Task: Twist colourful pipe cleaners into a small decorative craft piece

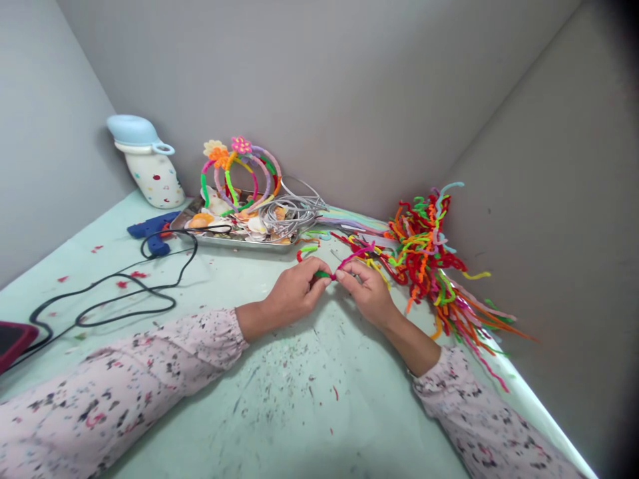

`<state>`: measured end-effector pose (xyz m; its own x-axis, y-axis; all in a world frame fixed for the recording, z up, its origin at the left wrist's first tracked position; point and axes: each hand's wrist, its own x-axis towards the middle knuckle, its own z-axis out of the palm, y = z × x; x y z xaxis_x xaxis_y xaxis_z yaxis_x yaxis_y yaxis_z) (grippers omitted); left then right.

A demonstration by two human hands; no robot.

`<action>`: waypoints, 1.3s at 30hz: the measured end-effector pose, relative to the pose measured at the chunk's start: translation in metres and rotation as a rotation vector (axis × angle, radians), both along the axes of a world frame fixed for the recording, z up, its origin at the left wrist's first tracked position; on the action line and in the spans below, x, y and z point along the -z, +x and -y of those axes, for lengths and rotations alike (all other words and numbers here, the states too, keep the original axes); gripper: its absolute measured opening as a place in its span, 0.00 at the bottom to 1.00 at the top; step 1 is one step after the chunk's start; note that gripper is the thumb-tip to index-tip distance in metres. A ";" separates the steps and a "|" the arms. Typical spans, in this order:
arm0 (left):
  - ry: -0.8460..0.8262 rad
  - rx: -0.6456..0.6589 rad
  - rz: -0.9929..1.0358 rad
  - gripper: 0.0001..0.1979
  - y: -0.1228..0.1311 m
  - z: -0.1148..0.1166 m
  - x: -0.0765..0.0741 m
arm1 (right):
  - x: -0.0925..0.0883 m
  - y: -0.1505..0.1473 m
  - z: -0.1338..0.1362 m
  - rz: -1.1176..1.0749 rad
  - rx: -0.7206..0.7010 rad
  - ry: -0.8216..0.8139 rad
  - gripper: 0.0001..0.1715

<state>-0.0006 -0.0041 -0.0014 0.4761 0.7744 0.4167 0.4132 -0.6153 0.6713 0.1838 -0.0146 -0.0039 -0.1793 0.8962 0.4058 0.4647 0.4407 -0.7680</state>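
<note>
Along the pale green workbench in a grey-walled corner, one heap of pipe cleaners sprawls at right, its stems too tangled to count. One steel tray holds loose seashells, one coil of grey cable and at least three pipe-cleaner hoops, topped by two flowers. One spotted white vessel with a pale blue top stands behind one blue glue gun, whose black cord loops across the bench. Two hands work at centre: the left hand and right hand each pinch one green-and-magenta pipe cleaner above the bench. Risks: a snagged cord could drag the gun; sharp wire ends could prick fingertips; nearby stems could tangle.
</note>
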 end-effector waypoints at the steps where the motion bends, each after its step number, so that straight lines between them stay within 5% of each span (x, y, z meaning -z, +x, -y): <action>1: 0.002 -0.001 -0.001 0.05 0.000 0.000 0.000 | 0.000 0.000 0.000 -0.001 -0.003 -0.002 0.12; 14: 0.069 0.014 -0.033 0.05 0.001 0.000 0.003 | -0.006 -0.003 0.001 -0.057 -0.069 -0.184 0.13; 24: -0.002 -0.049 0.079 0.06 0.001 -0.001 0.000 | -0.002 -0.004 0.007 0.219 0.171 0.474 0.07; 39: -0.019 -0.037 0.090 0.05 0.002 -0.002 0.000 | -0.001 -0.002 0.002 0.441 0.159 0.636 0.05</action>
